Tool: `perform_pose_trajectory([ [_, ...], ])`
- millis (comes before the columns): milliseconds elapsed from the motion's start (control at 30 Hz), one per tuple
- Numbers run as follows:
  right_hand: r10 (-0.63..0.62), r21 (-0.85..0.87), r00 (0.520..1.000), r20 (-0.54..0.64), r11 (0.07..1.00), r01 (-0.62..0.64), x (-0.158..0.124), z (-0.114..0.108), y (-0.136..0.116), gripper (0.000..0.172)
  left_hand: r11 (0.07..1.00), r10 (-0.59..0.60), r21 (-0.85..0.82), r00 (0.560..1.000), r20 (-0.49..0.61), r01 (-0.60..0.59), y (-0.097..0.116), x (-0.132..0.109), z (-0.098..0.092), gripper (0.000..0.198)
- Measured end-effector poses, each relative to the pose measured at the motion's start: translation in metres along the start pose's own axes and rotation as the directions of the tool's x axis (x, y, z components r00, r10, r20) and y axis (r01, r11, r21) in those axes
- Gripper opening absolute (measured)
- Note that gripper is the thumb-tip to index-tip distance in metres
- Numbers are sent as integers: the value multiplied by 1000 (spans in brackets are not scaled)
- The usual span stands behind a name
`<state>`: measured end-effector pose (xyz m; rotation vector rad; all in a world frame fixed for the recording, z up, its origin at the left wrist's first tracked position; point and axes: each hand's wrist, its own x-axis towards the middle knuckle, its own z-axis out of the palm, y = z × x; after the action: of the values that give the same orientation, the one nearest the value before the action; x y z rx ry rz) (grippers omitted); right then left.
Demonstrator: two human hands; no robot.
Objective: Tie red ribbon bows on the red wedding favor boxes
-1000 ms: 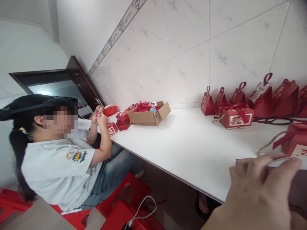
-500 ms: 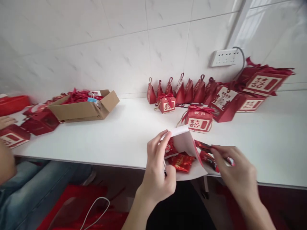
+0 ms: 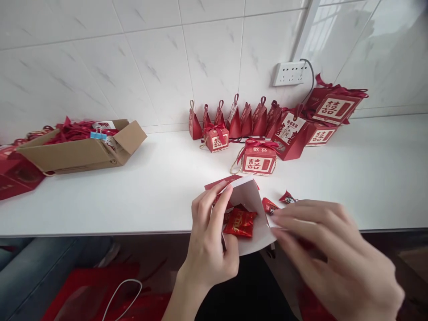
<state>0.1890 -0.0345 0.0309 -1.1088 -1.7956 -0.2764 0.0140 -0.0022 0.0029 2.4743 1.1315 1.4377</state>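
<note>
My left hand (image 3: 212, 234) grips the near left side of an open red paper gift box (image 3: 249, 196) with a white inside, tilted toward me at the table edge. Inside lie red-wrapped candies (image 3: 240, 224), with gold lettering on the top one. At the box's right edge, my right hand (image 3: 334, 249) has its thumb and fingertips closed on a white flap. Just beyond those fingers a red candy packet (image 3: 269, 206) and another wrapped candy (image 3: 288, 197) rest on the table, both partly hidden.
Along the tiled wall stands a row of red cone-shaped boxes (image 3: 246, 119). Before them sit a small ribboned box (image 3: 217, 138) and a larger one (image 3: 257, 161). More boxes (image 3: 334, 109) are stacked at right, below a power strip (image 3: 290, 73). A cardboard carton (image 3: 76, 156) of red ribbons is at left.
My right hand has left the candy packets and moved to the box's right flap. The view has shifted, so table items appear further left. My left hand keeps its hold.
</note>
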Motion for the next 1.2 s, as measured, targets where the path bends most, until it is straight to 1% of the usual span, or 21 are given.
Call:
perform_pose_trajectory([
  [67, -61, 12, 989, 133, 998, 59, 5, -3, -13, 10, 1000, 4, -5, 1000, 25, -4, 1, 1, 2, 77],
  [133, -64, -5, 966, 249, 998, 67, 7, 0, -17, 20, 1000, 3, -17, 999, 49, -2, 1, 2, 4, 77],
  [200, -73, -28, 944, 323, 996, 86, 7, 5, -17, 29, 999, -4, -31, 998, 64, 6, 0, 2, 5, 77],
  [267, -88, -49, 931, 355, 992, 112, 5, 8, -14, 33, 999, -11, -47, 998, 67, 14, -2, 2, 5, 77],
  [433, -145, -115, 909, 391, 972, 204, 0, 7, -11, 36, 998, -12, -62, 997, 72, 17, -6, 2, 4, 77],
  [500, -128, -168, 900, 417, 962, 215, 0, 6, -11, 36, 998, -10, -62, 996, 84, 15, -6, 3, 3, 77],
  [600, -81, -248, 901, 427, 947, 203, 1, 6, -9, 33, 998, 4, -68, 995, 95, 2, -6, 3, 2, 77],
  [767, -61, -273, 882, 467, 939, 210, 4, 8, -1, 31, 997, 7, -73, 994, 106, 0, -5, 3, 1, 79],
  [833, -53, -301, 885, 462, 930, 212, 7, 7, 1, 30, 996, 5, -84, 993, 114, 4, -5, 3, 2, 79],
  [900, -46, -343, 899, 437, 915, 214, 11, 8, 2, 29, 996, 5, -92, 993, 118, 5, -5, 3, 2, 79],
  [1067, -24, -411, 946, 324, 897, 164, 18, 14, 2, 29, 995, 10, -104, 992, 124, 3, -5, 3, 1, 79],
  [1133, -18, -418, 944, 328, 894, 162, 18, 18, 2, 28, 994, 8, -110, 991, 133, 7, -5, 4, 1, 80],
  [1200, -33, -381, 927, 375, 906, 186, 16, 19, 2, 27, 994, 1, -110, 991, 137, 14, -5, 4, 0, 80],
])
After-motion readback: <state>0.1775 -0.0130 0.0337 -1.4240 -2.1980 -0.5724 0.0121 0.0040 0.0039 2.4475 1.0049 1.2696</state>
